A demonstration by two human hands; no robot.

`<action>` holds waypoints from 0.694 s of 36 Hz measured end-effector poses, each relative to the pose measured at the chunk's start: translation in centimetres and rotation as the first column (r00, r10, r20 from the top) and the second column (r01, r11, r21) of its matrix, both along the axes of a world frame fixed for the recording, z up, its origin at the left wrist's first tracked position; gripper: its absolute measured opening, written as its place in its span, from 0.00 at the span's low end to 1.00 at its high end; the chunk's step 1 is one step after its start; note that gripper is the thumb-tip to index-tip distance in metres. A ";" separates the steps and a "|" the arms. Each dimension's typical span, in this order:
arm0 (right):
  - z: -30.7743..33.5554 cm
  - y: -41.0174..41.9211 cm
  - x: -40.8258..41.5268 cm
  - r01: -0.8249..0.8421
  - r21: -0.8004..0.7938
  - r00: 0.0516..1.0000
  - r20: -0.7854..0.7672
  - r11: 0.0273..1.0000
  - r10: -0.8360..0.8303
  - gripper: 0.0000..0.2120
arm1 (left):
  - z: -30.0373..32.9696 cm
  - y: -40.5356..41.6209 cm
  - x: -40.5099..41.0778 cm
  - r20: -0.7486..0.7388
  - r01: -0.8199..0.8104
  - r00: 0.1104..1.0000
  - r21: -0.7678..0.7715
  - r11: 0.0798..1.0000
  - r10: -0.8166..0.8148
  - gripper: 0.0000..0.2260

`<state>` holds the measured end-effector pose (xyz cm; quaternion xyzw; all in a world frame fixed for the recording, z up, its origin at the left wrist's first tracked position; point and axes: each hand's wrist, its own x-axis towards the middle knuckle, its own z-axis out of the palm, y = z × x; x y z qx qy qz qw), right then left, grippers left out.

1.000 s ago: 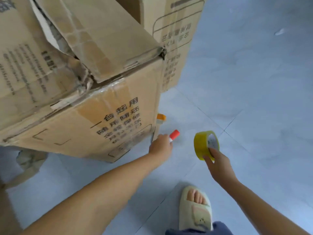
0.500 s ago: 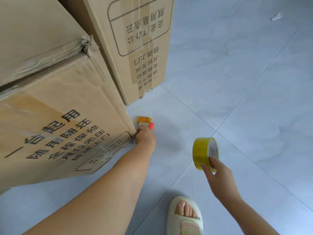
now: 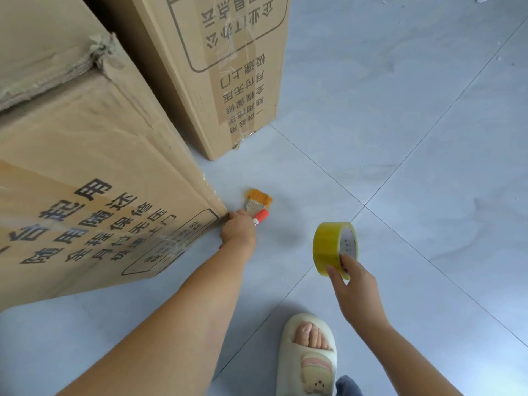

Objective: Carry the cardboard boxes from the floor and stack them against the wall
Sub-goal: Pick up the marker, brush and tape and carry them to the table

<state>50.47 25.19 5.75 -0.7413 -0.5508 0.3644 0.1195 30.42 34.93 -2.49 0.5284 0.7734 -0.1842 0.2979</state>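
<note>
On the left, a large cardboard box (image 3: 94,178) fills the near left of the view, its bottom corner down on the grey tiled floor (image 3: 414,138); a second cardboard box (image 3: 228,67) stands upright just behind and to its right, also on the floor. No wall shows here, so neither box can be judged as stacked; by the look of it the carrying is yet to come. The left hand (image 3: 238,228) sits at the big box's lower corner, fingers curled round a paintbrush (image 3: 258,205) with a red handle and orange bristles that points away along the floor. Further right, the right hand (image 3: 353,277) pinches a roll of yellow tape (image 3: 334,247) by its lower rim, held clear of the floor. A slippered foot (image 3: 310,357) stands at the near edge. Both hands are occupied, so lifting a box would likely mean setting these down first. To the right and far side the tiles lie open, giving room to move.
</note>
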 end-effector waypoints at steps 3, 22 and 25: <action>1.5 0.0 -0.2 0.015 -0.029 1.000 0.000 0.999 -0.015 0.05 | 2.1 -2.1 0.0 0.120 -0.006 0.993 0.016 1.000 0.004 0.13; 34.5 -8.0 -2.8 -0.078 -0.175 0.996 -0.058 0.981 0.069 0.06 | 41.2 -18.4 -7.6 0.580 -0.262 0.764 -0.123 0.957 0.283 0.05; 40.4 -11.7 -2.8 -0.049 -0.186 0.998 -0.057 0.981 0.039 0.05 | 47.9 -20.6 -8.0 0.617 -0.322 0.721 -0.104 0.941 0.315 0.06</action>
